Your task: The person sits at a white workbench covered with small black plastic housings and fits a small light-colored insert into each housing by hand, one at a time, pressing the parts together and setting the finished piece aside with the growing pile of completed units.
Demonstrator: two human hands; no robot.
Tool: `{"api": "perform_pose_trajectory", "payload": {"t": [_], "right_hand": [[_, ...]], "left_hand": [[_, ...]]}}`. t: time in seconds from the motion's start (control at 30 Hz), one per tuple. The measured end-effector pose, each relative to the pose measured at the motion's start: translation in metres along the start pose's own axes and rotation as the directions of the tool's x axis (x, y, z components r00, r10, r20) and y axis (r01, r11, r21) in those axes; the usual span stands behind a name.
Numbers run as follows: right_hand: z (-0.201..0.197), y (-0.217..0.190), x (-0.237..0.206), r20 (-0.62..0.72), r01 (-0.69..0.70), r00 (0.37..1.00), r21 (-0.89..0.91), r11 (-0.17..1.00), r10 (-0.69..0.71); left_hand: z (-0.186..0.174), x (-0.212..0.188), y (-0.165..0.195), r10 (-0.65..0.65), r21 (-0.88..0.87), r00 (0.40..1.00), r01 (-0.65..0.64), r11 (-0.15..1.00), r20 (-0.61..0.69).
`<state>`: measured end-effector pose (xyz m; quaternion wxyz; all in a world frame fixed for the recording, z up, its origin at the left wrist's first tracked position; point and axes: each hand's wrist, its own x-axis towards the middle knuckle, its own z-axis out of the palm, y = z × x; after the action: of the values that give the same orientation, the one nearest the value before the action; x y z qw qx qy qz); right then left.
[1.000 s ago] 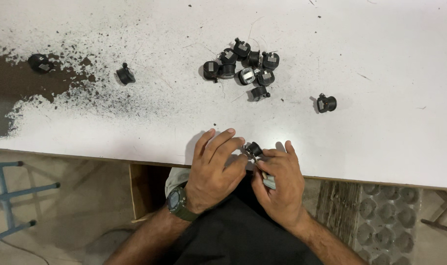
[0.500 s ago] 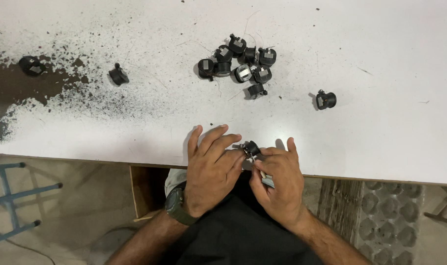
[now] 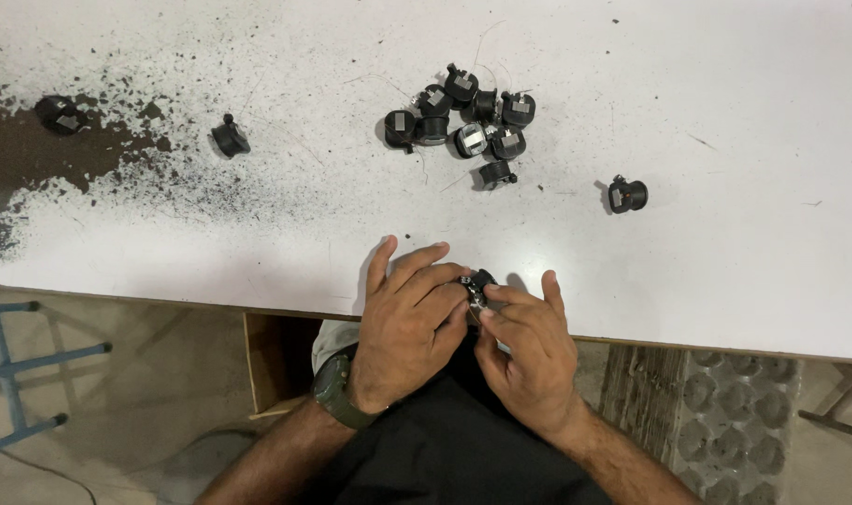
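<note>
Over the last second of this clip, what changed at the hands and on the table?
Almost nothing. Both hands keep hold of the same small black part at the table edge: the left hand has its fingers spread over it, the right hand pinches it from the other side. Nothing was picked up or let go. The cluster of black parts, the lone part to its right and the dark-speckled white table stayed put.

Blue metal frame [image 3: 14,374], patterned floor tiles [image 3: 744,411].
</note>
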<state>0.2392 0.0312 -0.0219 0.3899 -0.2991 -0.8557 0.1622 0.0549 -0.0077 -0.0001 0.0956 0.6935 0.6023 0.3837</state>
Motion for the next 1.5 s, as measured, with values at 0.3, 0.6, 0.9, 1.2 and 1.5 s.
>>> {"api": "perform_pose_trajectory", "payload": {"t": [0.3,0.6,0.9,1.2,1.5], "right_hand": [[-0.018,0.002,0.011,0.006,0.03,1.0,-0.039,0.999,-0.03],[-0.021,0.001,0.039,0.088,-0.126,0.986,-0.183,0.975,0.144],[-0.016,0.002,0.04,0.057,-0.128,0.989,-0.149,0.981,0.138],[-0.014,0.004,0.038,0.074,-0.129,0.987,-0.157,0.979,0.142],[-0.014,0.004,0.039,0.079,-0.124,0.987,-0.149,0.981,0.137]], "left_hand": [[-0.011,0.008,0.0,-0.107,0.042,0.994,0.107,0.993,0.006],[-0.024,0.033,-0.004,-0.094,-0.106,0.988,0.108,0.989,0.126],[-0.023,0.027,-0.004,0.1,0.07,0.991,-0.106,0.992,0.088],[-0.019,0.014,-0.011,0.357,0.234,0.932,-0.362,0.902,0.064],[-0.021,0.017,-0.009,0.292,0.181,0.954,-0.298,0.937,0.061]]}}
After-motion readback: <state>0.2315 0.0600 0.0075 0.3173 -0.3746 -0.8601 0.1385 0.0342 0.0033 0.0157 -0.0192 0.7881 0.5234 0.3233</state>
